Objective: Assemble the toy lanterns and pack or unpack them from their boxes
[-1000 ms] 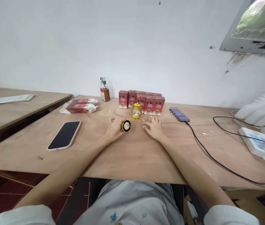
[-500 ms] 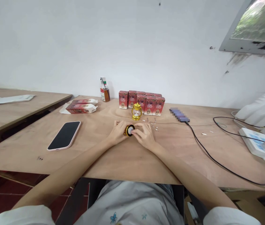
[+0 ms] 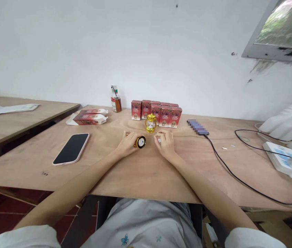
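Note:
My left hand (image 3: 127, 144) is closed around a small golden lantern (image 3: 140, 142), tipped on its side so its round base with a black rim and white centre faces me. To the right of it, my right hand (image 3: 165, 143) is curled just over the table, thumb and fingers close together. A small white piece (image 3: 159, 140) shows at those fingertips; its kind is too small to make out. Behind both hands a second golden lantern (image 3: 150, 124) stands upright on the wooden table (image 3: 146, 175).
Red printed boxes (image 3: 170, 117) stand behind the upright lantern. Flattened red boxes (image 3: 90, 118) and a bottle of brown liquid (image 3: 116, 103) are at back left. A phone (image 3: 71, 149) lies left; another phone (image 3: 198, 127) with a black cable (image 3: 228, 167) lies right, near a power strip (image 3: 288, 160).
My right hand has drawn away from the held lantern's base to the right, over the spot where small loose pieces lay. The left hand has shifted slightly left with the lantern.

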A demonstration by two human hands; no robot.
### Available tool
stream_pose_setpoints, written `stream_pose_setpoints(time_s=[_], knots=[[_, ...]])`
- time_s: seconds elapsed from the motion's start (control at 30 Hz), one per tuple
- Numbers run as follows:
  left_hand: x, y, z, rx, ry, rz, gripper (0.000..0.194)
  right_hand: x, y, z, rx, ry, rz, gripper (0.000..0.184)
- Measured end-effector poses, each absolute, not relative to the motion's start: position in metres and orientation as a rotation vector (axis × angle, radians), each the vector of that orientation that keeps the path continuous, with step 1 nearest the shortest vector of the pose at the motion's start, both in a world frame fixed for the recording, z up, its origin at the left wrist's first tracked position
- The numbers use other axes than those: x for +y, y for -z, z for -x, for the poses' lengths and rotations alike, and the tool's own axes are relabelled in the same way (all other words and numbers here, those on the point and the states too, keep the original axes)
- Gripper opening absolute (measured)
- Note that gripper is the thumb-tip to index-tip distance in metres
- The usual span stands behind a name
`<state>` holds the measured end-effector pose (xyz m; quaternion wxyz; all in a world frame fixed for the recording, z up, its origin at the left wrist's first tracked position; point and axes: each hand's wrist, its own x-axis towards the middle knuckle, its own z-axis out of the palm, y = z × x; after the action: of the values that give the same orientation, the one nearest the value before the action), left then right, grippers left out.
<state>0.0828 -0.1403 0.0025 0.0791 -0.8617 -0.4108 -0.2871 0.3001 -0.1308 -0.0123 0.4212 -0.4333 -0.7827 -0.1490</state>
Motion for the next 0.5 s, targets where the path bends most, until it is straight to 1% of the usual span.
stream_pose_setpoints(time_s=[0.17, 0.37, 0.5], knots=[[-0.144, -0.002, -0.087, -1.192, 0.852, 2.614, 0.035, -0.102, 0.010, -0.323, -1.874, 0.274, 1.440, 0.022], [-0.145, 0.004, -0.093, -1.068, 0.763, 2.715, 0.037, -0.086, 0.011, -0.327, -1.972, 0.299, 1.548, 0.021], [-0.144, 0.005, -0.091, -0.997, 0.794, 2.711, 0.041, -0.079, 0.010, -0.322, -2.023, 0.295, 1.596, 0.022]])
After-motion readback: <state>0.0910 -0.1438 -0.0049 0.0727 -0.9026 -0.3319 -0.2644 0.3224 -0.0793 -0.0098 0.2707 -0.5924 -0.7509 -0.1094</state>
